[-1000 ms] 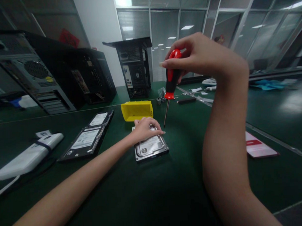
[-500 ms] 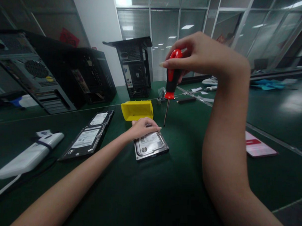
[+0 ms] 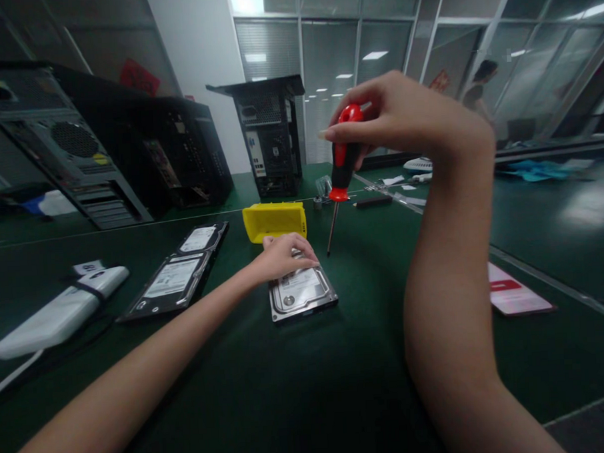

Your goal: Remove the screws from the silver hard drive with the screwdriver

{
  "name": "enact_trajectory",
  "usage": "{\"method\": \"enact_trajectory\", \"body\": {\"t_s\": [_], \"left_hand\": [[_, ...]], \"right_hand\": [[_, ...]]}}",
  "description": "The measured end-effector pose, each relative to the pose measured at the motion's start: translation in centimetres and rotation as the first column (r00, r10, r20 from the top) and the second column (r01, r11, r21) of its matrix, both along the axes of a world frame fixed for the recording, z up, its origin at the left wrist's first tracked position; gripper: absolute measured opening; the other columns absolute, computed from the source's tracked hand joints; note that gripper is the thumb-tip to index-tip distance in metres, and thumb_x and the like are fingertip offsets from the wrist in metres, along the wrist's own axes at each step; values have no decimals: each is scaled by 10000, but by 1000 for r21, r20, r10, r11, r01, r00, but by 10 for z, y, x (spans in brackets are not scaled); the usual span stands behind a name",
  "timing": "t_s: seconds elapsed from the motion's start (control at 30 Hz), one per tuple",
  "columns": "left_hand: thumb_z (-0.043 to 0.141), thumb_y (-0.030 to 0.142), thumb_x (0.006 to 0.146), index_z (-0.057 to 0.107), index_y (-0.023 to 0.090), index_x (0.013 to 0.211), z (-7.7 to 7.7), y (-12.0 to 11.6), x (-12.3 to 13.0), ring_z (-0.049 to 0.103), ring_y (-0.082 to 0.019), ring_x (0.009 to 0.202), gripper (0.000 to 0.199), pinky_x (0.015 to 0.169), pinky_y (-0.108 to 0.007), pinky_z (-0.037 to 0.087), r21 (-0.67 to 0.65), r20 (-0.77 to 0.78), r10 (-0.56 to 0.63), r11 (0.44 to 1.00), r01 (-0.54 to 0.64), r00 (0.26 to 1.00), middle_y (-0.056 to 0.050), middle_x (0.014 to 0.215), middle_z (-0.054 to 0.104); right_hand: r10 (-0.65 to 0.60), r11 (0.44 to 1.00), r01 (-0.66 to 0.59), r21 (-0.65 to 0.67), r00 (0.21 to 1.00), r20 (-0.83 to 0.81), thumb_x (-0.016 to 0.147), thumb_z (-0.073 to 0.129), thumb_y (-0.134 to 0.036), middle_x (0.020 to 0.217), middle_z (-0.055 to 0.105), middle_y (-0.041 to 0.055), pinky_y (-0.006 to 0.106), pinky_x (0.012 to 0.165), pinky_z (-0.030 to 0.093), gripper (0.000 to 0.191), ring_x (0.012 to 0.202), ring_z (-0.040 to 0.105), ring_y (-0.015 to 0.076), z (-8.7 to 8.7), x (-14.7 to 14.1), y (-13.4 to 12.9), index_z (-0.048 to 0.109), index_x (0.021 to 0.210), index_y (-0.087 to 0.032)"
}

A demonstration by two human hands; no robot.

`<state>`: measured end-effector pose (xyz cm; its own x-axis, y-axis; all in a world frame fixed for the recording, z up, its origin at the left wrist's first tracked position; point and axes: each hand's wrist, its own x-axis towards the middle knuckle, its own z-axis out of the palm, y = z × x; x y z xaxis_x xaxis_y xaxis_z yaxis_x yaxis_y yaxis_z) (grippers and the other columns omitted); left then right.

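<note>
A silver hard drive [image 3: 305,293] lies label side up on the green table. My left hand [image 3: 287,255] grips its far end, fingers curled and covering that part. My right hand [image 3: 372,116] is closed around the red and black handle of a screwdriver [image 3: 343,164], held upright with a slight tilt. Its tip points down just right of the drive's far corner and looks apart from the drive. Directly behind my left hand sits a yellow plastic bin [image 3: 276,219], its open side toward me.
Two more hard drives [image 3: 174,275] and a white power strip [image 3: 60,310] lie to the left. Computer cases [image 3: 273,141] stand at the back. A dark pencil-like stick [image 3: 374,202] lies behind the screwdriver, a pink-and-white card [image 3: 520,290] at right. A person [image 3: 479,92] shows behind the glass.
My right hand and the screwdriver have dropped very slightly. The fingers of my left hand have shifted a little on the drive. A person has come into sight behind the glass.
</note>
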<state>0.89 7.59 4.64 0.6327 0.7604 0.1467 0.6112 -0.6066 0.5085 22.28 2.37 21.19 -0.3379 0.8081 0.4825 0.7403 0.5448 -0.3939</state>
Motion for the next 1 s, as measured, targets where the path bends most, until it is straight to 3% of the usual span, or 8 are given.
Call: {"method": "enact_trajectory", "body": {"t_s": [0.43,1.0], "left_hand": [[694,371,795,779,215,847,7,-6,3,570,-258,1079,185,961,-424,332,30,-52,27,999,-25,998,-60,1114,670],[698,364,819,779,244,859,8,-11,5,560,-281,1067,150,925,-432,229,116,-88,28,993,-17,996,-43,1112,668]], "right_hand": [[-40,999,40,2,999,32,857,683,-352,854,727,72,156,495,505,283,641,683,105,0,-2,-2,700,993,-105],[-16,998,18,-65,1000,24,853,678,-372,919,720,82,208,557,511,257,690,678,135,2,-1,-4,672,970,-143]]}}
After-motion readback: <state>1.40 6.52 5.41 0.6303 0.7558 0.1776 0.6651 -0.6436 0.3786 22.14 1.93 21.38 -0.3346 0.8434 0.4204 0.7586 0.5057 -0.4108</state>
